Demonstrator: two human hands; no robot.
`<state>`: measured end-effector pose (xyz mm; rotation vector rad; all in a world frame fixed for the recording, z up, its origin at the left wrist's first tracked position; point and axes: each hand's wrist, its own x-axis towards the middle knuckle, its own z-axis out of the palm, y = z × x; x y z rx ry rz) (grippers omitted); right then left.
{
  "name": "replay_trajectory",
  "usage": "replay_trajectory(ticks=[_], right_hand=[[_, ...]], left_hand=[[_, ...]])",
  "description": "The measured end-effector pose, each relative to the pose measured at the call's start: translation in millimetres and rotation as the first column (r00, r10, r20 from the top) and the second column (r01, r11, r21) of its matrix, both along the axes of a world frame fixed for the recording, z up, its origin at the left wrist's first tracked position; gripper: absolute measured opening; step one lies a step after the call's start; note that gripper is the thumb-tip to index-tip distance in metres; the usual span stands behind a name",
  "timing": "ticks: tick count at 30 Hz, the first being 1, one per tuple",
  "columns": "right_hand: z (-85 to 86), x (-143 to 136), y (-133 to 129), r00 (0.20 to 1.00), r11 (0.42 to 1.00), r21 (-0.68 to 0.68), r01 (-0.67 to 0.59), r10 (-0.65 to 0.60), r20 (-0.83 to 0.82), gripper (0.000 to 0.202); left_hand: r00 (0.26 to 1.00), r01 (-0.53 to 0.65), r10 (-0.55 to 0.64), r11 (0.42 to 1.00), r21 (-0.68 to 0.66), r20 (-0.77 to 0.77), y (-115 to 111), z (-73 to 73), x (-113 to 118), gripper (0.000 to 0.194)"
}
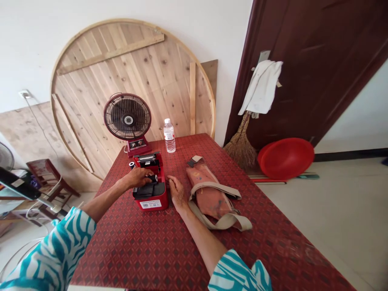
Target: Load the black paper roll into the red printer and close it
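A red and black box-shaped device (152, 202) with its lid raised stands on the patterned red table (127, 250). My left hand (139, 178) reaches into the device from the left, its fingers closed on a small black roll (154, 178) with a white end. Another white-ended roll (131, 165) is at the device's left edge, behind that hand. Close to the device's right side is my right hand (177, 192), fingers bent together near its wall; whether they hold anything is hidden. An orange-brown bag (210, 194) with a beige strap lies to the right of this hand.
Behind the device stand a dark red fan (127, 117) and a water bottle (169, 136). A round wooden board (151, 81) leans on the wall. Right of the table are a broom (242, 145), a red basin (286, 158) and a door with a white cloth (262, 87).
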<state>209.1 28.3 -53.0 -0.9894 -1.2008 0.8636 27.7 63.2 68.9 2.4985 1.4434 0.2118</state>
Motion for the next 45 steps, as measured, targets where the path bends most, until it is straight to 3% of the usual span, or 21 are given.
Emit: replay_trajectory(ticks=[5, 8, 11, 15, 18, 20, 24, 27, 30, 41, 45], right_hand=[[2.2, 0.7, -1.4, 1.0, 1.0, -0.011, -0.003, 0.003, 0.001, 0.032], [1.8, 0.6, -1.3, 1.0, 1.0, -0.017, -0.008, 0.008, 0.015, 0.033], [0.3, 0.2, -0.5, 1.0, 1.0, -0.014, -0.01, 0.011, 0.029, 0.034], [-2.4, -0.3, 1.2, 1.0, 1.0, 0.01, 0.002, -0.002, 0.03, 0.033], [-4.9, -0.5, 2.4, 1.0, 1.0, 0.006, 0.009, -0.009, 0.025, 0.033], [-6.6, -0.3, 2.6, 1.0, 1.0, -0.006, 0.008, -0.008, 0.03, 0.034], [-7.6, 1.4, 0.9, 0.997, 1.0, -0.022, 0.018, -0.016, 0.077, 0.036], [-5.8, 2.9, -1.6, 0.995, 0.999, -0.033, 0.023, -0.02, 0.099, 0.038], [-3.8, 4.7, -3.5, 0.991, 0.998, -0.054, 0.029, -0.021, 0.133, 0.038], [-8.4, 8.6, -7.1, 0.99, 0.993, -0.088, 0.08, -0.068, 0.123, 0.043], [7.8, 11.2, 12.6, 0.998, 0.996, -0.068, 0.062, -0.061, 0.019, 0.05]], left_hand=[[0.996, 0.055, -0.057, 0.998, -0.033, -0.069, 19.6, -12.7, 5.6, 0.012], [0.994, 0.088, -0.093, 0.994, -0.07, -0.066, 24.7, -15.7, 9.5, 0.012], [0.991, 0.123, -0.127, 0.987, -0.106, -0.031, 23.3, -12.1, 10.2, 0.016], [0.98, 0.126, -0.101, 0.981, -0.146, 0.172, 3.8, 0.6, 2.6, 0.023], [0.955, 0.001, 0.011, 0.999, -0.04, 0.295, -30.9, 5.2, -8.5, 0.032], [0.93, -0.067, 0.056, 0.998, 0.017, 0.363, -58.3, -0.1, -14.8, 0.033], [0.88, -0.034, -0.082, 0.971, 0.236, 0.468, -96.2, -27.5, -16.4, 0.027], [0.887, -0.073, -0.129, 0.909, 0.411, 0.443, -102.3, -47.1, -11.9, 0.022], [0.907, -0.056, -0.165, 0.865, 0.498, 0.388, -101.8, -57.0, -9.6, 0.026], [0.917, -0.077, -0.208, 0.745, 0.662, 0.341, -114.4, -66.0, -3.9, 0.026], [0.91, -0.1, -0.211, 0.723, 0.684, 0.356, -114.4, -67.8, -3.3, 0.024]])
